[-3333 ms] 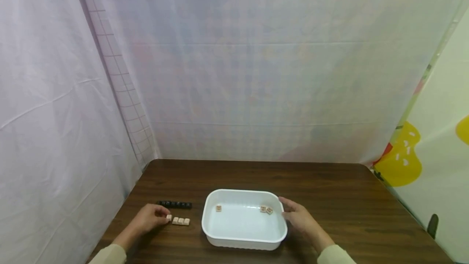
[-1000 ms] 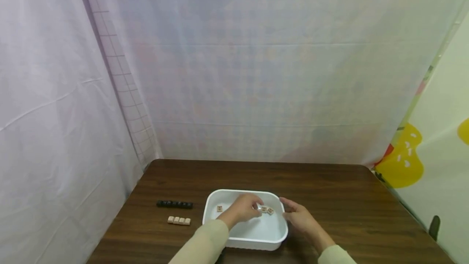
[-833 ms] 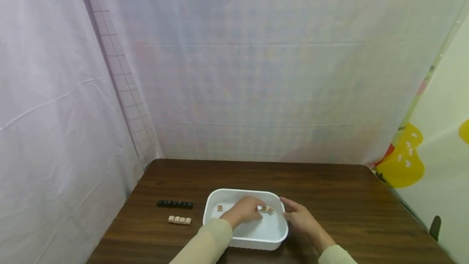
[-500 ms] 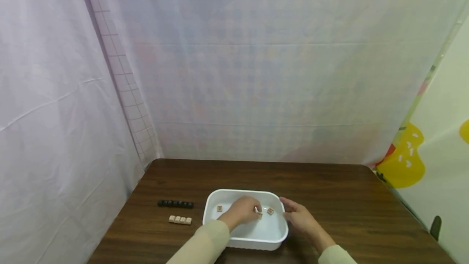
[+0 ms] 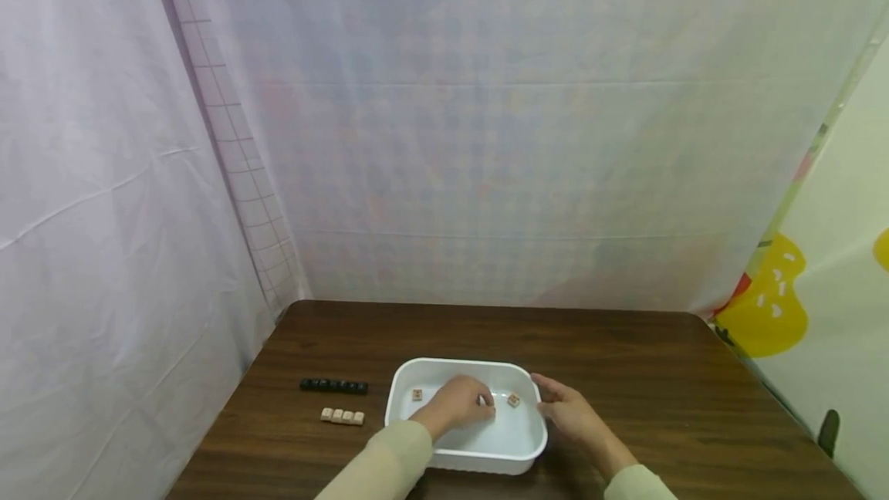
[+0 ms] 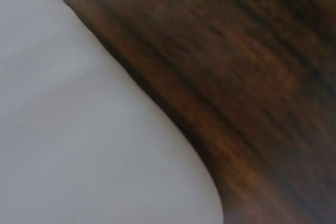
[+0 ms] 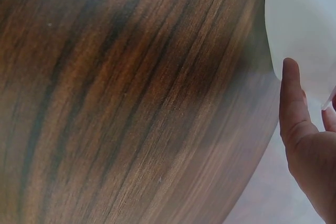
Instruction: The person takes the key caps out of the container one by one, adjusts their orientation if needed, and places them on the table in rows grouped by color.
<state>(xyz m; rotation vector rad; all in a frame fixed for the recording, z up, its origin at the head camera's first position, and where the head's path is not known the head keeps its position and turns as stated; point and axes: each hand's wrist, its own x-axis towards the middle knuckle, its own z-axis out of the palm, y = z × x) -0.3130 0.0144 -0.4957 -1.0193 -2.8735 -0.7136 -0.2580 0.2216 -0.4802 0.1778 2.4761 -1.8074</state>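
My left hand (image 5: 458, 401) is inside the white plastic tray (image 5: 479, 467) and pinches a small light keycap (image 5: 494, 411), mostly hidden by the fingers. One loose keycap (image 5: 513, 400) lies to the right of that hand and another keycap (image 5: 417, 394) to its left, both brownish on top. At the tray's right side, my right hand (image 5: 569, 411) holds the rim with thumb and fingers. In the right wrist view a finger of the right hand (image 7: 310, 145) lies along the tray's outer wall (image 7: 299, 30). The left wrist view holds only the tray wall (image 6: 105, 140) and tabletop, no fingers.
Left of the tray, a row of several black keycaps (image 5: 333, 386) lies on the dark wooden table (image 5: 590, 338). Nearer me is a row of several cream keycaps (image 5: 343, 416). Pale curtains (image 5: 472, 176) hang behind the table and on its left.
My left hand has gone from the cream row on the table into the tray. There it has taken one of the two right-hand keycaps and drawn it slightly nearer me. The right hand stays.
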